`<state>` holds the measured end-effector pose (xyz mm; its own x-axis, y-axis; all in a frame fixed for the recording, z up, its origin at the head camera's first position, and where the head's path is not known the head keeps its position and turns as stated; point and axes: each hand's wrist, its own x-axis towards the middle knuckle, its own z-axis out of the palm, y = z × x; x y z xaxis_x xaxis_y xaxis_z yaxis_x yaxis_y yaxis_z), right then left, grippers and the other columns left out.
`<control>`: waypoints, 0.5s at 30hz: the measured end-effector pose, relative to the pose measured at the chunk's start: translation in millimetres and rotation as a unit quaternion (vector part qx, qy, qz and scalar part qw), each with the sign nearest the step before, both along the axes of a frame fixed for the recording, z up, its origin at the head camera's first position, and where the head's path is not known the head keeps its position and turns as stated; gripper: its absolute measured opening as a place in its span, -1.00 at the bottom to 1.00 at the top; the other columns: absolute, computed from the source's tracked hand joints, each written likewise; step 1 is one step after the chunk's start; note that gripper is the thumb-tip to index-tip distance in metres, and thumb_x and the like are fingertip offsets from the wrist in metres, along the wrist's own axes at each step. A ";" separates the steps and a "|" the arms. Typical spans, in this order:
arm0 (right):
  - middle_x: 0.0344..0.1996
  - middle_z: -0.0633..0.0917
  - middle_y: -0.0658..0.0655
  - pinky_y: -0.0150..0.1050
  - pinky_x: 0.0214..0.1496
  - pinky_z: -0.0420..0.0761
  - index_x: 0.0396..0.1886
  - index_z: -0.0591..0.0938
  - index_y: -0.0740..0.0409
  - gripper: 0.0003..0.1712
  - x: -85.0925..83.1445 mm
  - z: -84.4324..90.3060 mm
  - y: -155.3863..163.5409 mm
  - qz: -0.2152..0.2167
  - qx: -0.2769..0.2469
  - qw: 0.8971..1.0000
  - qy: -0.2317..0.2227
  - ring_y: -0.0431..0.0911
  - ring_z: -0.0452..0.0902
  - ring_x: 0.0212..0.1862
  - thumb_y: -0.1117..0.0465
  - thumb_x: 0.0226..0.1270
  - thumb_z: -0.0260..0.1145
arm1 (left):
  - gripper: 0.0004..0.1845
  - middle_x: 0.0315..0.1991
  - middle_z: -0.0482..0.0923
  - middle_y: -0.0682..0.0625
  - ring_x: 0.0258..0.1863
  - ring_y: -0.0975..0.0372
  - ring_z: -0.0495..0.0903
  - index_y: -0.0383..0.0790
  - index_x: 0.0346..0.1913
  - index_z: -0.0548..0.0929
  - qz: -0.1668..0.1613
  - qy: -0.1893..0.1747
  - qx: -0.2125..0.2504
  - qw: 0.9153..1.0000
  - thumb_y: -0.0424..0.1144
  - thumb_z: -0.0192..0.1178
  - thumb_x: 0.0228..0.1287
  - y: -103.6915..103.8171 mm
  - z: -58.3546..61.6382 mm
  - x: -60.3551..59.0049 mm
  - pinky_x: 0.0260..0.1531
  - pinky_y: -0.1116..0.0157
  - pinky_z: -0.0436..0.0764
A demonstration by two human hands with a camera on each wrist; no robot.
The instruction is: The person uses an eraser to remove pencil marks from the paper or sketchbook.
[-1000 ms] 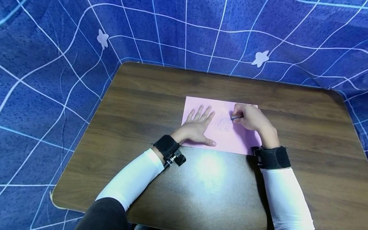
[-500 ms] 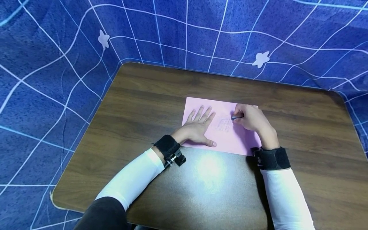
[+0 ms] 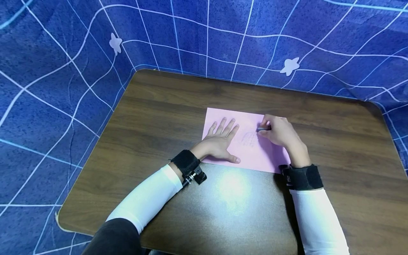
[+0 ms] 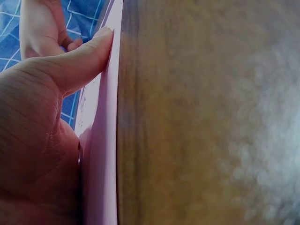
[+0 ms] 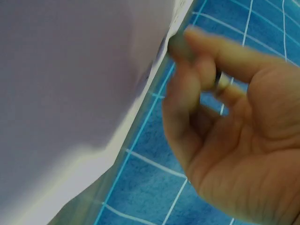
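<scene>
Eraser [image 3: 262, 129] mostly hidden within right hand [image 3: 278, 132]

Head view evenly bright; a broad white glare patch sits on the table [image 3: 234, 187] near its front edge, and the grid lines of the blue cloth [image 3: 47, 88] bow toward the frame edges, wide-lens distortion. Left wrist view: table surface soft, mottled with glare at right. Right wrist view: the right hand [image 5: 225, 117] is motion-blurred, the pink paper [image 5: 70, 84] shaded and out of focus.
</scene>
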<state>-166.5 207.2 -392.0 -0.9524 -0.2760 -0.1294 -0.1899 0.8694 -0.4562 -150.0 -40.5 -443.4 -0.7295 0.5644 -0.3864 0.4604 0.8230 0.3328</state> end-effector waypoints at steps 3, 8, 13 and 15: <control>-0.19 0.79 0.27 -0.04 -0.13 0.57 -0.11 0.64 0.16 -0.79 0.9 -2.0 -8.6 0.033 -0.011 0.999 -0.024 0.10 0.66 -0.18 0.22 0.31 0.42 | 0.45 0.58 -0.87 0.07 0.54 0.08 -0.89 0.02 0.63 -0.53 0.003 0.001 -0.003 1.000 0.61 0.20 0.02 -1.3 -0.8 0.4 0.51 -0.06 -0.73; -0.17 0.80 0.26 0.00 -0.08 0.58 -0.11 0.66 0.14 -0.82 4.0 -0.7 -19.6 0.034 -0.003 0.999 -0.021 0.09 0.67 -0.15 0.24 0.32 0.36 | 0.45 0.59 -0.86 0.06 0.54 0.08 -0.88 0.01 0.63 -0.51 0.004 -0.005 -0.005 1.000 0.59 0.21 0.03 -3.1 1.6 1.1 0.51 -0.07 -0.73; -0.23 0.81 0.25 -0.03 -0.19 0.58 -0.12 0.64 0.15 -0.82 4.7 1.7 -31.1 0.027 -0.024 0.999 0.010 0.08 0.68 -0.23 0.27 0.30 0.38 | 0.43 0.58 -0.87 0.07 0.54 0.09 -0.88 0.03 0.63 -0.52 0.008 -0.008 -0.019 1.000 0.59 0.21 0.04 -1.1 3.5 0.4 0.52 -0.05 -0.71; -0.28 0.81 0.23 -0.03 -0.22 0.57 -0.15 0.62 0.14 -0.82 4.4 1.3 -35.3 0.034 -0.019 0.999 0.015 0.08 0.67 -0.26 0.29 0.28 0.40 | 0.43 0.58 -0.87 0.08 0.53 0.10 -0.89 0.04 0.63 -0.52 0.005 -0.012 -0.018 1.000 0.59 0.20 0.04 1.5 4.0 0.0 0.52 -0.04 -0.71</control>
